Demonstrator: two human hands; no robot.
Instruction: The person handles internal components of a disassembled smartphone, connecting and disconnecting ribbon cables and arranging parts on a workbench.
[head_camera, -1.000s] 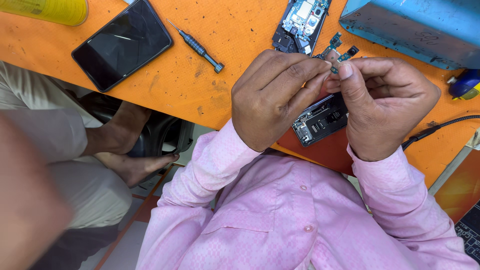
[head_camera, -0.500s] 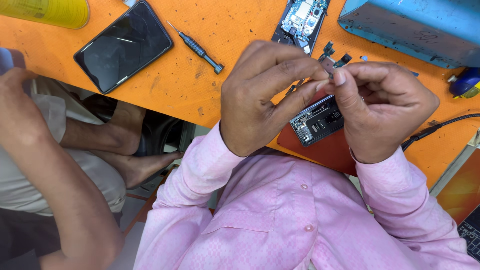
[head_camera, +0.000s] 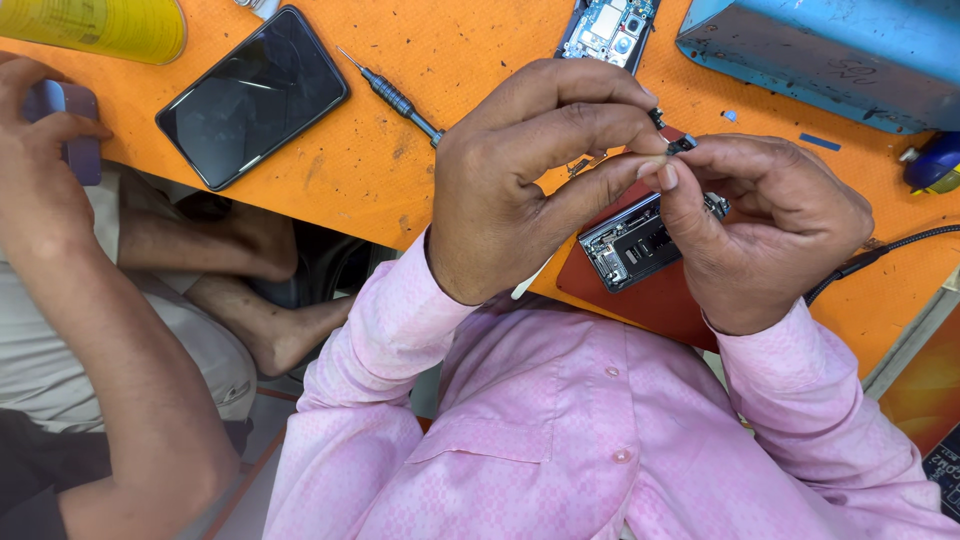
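Note:
My left hand (head_camera: 530, 170) and my right hand (head_camera: 770, 225) meet fingertip to fingertip over the orange table edge. Between them they pinch a small dark phone part (head_camera: 680, 146), most of it hidden by thumbs and forefingers. Just beneath the fingers lies an opened phone body (head_camera: 632, 243) with its insides showing, on a reddish-brown mat (head_camera: 640, 300). I cannot tell whether my right hand also touches that phone body.
On the orange table (head_camera: 470, 40) lie a black phone (head_camera: 250, 95), a small screwdriver (head_camera: 395, 98), a bare phone board (head_camera: 610, 25), a blue metal box (head_camera: 830, 50) and a black cable (head_camera: 890, 245). At left, another person's hand (head_camera: 45, 150) holds a purple phone (head_camera: 75, 125).
The other person's arm has swung in at the left, and their hand now rests at the table edge on a purple phone. My hands have kept pinching the small part and shifted only slightly.

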